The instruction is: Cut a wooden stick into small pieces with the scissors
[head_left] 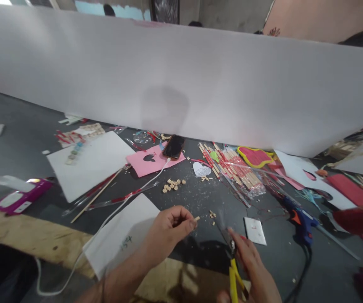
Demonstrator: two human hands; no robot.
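Observation:
My left hand [176,227] is closed in a pinch on a short piece of wooden stick [197,219], whose end sticks out past the fingertips. My right hand [252,267] grips yellow-handled pliers [233,277]; their jaws point up and away and are smeared by motion. A gap separates the jaws from the stick piece. On the dark table between and beyond the hands lie several cut stick bits [212,214]. Farther off is a cluster of small wooden pieces [172,185], with pale crumbs scattered around.
A paper marked 154 [127,235] lies under my left forearm. Behind are a phone [173,147] on a cable, pink paper [141,162] and bundled chopsticks [231,166]. On the right lie a white square [255,230] and a blue glue gun [303,223]. A white board [105,75] stands across the back.

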